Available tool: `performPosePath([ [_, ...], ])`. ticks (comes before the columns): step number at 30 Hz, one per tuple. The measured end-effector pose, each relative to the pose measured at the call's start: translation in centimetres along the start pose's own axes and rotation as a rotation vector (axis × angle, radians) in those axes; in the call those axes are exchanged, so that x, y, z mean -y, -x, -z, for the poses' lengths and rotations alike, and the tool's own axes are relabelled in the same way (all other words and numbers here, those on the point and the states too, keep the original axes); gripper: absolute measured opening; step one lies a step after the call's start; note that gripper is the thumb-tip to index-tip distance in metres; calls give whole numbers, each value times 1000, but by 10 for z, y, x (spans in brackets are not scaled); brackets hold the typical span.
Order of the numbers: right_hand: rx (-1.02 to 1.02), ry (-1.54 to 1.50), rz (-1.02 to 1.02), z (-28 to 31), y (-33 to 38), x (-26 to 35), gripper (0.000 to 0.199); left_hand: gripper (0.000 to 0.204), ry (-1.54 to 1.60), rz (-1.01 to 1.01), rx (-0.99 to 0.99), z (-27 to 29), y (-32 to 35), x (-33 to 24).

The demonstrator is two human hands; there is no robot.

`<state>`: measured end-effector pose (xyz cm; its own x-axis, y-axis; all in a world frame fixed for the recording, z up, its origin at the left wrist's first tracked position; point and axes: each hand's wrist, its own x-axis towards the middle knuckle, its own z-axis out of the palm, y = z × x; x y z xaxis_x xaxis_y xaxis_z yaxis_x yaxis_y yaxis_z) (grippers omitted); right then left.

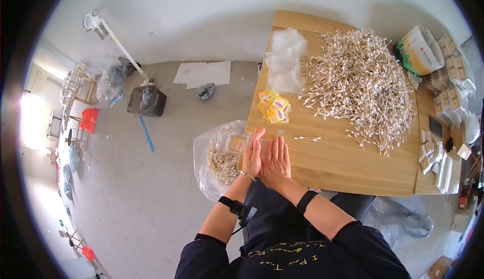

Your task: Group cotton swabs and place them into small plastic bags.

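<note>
At the table's near left corner, a clear plastic bag [237, 142] with a yellow card inside lies beneath my hands and juts out past the left edge. My left hand [252, 154] rests on its side across the bag, fingers stretched forward. Flat beside it is my right hand [277, 164], fingers extended over the bag's other end. Just beyond them sits a small pile of yellow-and-white cards [274, 106]. A few loose cotton swabs [307, 138] lie to the right of my hands.
A large heap of cotton swabs [360, 85] covers the table's [348, 173] far right. Empty clear bags [286, 59] are stacked at its far left. Below the left edge stands a plastic sack [204, 178] of swabs. Packed boxes [452, 102] and a white-green tub [419, 52] stand right.
</note>
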<state>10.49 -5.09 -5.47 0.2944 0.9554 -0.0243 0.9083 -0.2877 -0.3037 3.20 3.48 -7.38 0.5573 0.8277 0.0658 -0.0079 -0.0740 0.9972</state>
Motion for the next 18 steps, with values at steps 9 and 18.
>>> performPosePath([
  [9,2,-47,14,-2,0,1,71,52,-20,-13,-34,3,0,-8],
  [18,10,-29,92,4,2,0,72,44,-270,-100,-16,9,1,-21],
])
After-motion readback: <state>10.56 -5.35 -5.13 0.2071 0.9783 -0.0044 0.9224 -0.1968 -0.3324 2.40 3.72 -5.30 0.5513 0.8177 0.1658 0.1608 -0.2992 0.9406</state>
